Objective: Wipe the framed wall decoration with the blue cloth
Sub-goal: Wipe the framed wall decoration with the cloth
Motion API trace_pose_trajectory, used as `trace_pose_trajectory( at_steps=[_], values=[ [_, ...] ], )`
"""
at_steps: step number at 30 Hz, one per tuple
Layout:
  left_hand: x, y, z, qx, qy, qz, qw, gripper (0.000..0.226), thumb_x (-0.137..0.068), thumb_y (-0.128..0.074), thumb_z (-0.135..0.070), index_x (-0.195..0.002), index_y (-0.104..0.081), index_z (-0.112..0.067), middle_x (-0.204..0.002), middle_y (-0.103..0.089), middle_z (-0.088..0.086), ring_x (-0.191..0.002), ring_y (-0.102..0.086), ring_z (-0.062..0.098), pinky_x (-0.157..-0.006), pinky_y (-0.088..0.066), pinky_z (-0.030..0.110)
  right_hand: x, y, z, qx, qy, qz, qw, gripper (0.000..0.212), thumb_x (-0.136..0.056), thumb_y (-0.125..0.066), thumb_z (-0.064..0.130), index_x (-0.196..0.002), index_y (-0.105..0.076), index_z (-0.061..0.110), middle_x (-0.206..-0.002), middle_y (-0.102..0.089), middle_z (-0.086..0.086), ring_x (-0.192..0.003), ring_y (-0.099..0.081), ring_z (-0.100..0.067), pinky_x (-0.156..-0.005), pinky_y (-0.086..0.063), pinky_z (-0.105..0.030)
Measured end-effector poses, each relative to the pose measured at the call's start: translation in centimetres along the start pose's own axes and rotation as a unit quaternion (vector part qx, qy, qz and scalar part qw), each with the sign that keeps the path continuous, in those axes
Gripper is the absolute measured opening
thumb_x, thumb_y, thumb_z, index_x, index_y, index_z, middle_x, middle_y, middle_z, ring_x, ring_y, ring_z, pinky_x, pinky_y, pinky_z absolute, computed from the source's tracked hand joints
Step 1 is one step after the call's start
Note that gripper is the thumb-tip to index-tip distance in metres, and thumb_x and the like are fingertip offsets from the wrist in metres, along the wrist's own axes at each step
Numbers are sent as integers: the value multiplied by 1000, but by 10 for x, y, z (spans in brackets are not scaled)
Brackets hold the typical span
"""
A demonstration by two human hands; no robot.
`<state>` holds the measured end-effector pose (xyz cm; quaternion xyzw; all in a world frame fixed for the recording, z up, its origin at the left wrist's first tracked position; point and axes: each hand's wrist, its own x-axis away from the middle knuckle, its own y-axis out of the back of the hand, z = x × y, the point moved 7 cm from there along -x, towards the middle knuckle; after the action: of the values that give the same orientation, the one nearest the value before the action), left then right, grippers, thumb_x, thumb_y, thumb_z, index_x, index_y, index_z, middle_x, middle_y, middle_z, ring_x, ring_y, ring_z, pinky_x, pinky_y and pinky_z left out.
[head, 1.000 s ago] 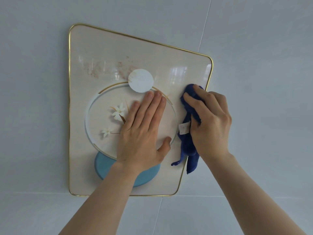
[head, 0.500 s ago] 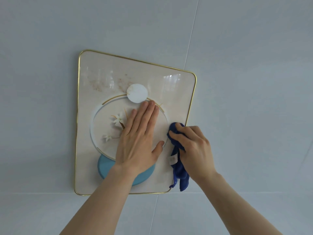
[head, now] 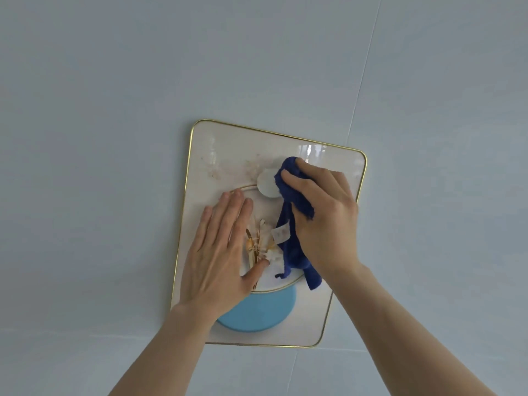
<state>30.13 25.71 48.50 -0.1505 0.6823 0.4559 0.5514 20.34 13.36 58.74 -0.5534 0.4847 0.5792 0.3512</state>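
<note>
R hand is clamped on the blue cloth, fingers curled over the bunched top, pressing it flat to the framed wall decoration in its upper-right quadrant. Loose tail of cloth w/ a white care tag hangs down along the centre. Top of the cloth overlaps the small white disc in the artwork.

L hand is spread open, palm flat on the left-centre of the panel, holding nothing. Looks like it's bracing the frame against the wall, thumb resting near the flower motif. The hands are apart, with the cloth tail and flowers between them.

Decoration hangs on a pale grey tiled wall, gold rim, long axis vertical, slightly skewed in view. Blue half-round at the bottom, partly under the L wrist.

Key relation: brownish smudges sit upper-left on the panel, i.e. left of the R hand and just above the L fingertips. R hand has the cloth, so it's the one to go. My read: next stroke = lateral sweep leftwards across the top band. Clear path, since the L hand sits below that line. Lower-right area near the rim prob needs a pass too; can't tell if it's clean.

Risk: pushing sideways could swing the frame on its hanger, hence the L brace.
</note>
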Motion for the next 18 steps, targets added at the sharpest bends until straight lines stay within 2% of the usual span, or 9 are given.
trace_pose_trajectory(
  at_steps=[4, 6, 9, 12, 15, 18],
  values=[
    [6, -12, 10, 9, -14, 1, 1000, 103, -88, -54, -63, -164, -12, -8, -173, -14, 11, -162, -9, 25, -131, -12, 46, -11, -38, 21, 59, 98, 63, 991, 49, -77, -72, -13, -120, -75, 9, -132, -69, -9, -111, -61, -37, -80, -58, -45],
    [6, -15, 12, 26, -25, -8, 999, 102, -86, -52, -60, -163, -13, -7, -172, -16, 11, -161, -13, 26, -131, -15, 46, -12, -56, 27, 87, 149, 99, 980, 43, -82, -69, -9, -121, -74, 10, -133, -69, -9, -113, -60, -37, -79, -59, -46],
    [5, -22, 15, 24, -36, 6, 999, 109, -81, -53, -61, -164, -9, -7, -173, -12, 10, -162, -10, 25, -131, -12, 44, -13, -66, 27, 110, 180, 102, 972, 32, -92, -63, -2, -120, -74, 9, -133, -69, -8, -112, -61, -37, -83, -57, -41],
    [6, -22, 18, 40, -31, 1, 999, 108, -84, -59, -64, -163, -11, -9, -173, -12, 6, -162, -9, 21, -131, -15, 45, -16, -64, 23, 127, 203, 102, 965, 31, -93, -64, -1, -120, -74, 10, -132, -70, -8, -112, -61, -36, -83, -57, -41],
    [7, -20, 18, 45, -34, -2, 998, 102, -89, -55, -68, -164, -14, -11, -175, -10, 5, -162, -7, 21, -131, -16, 45, -33, -47, 9, 135, 170, 70, 974, 34, -93, -54, 2, -118, -75, 10, -131, -70, -7, -111, -56, -34, -84, -55, -41],
    [7, -22, 15, 43, -32, 4, 999, 105, -88, -56, -69, -165, -12, -12, -175, -7, 6, -162, -4, 21, -131, -13, 45, -51, -34, -6, 137, 120, 37, 983, 40, -84, -58, -9, -116, -76, 7, -128, -71, -7, -108, -57, -37, -77, -54, -45]
  ],
)
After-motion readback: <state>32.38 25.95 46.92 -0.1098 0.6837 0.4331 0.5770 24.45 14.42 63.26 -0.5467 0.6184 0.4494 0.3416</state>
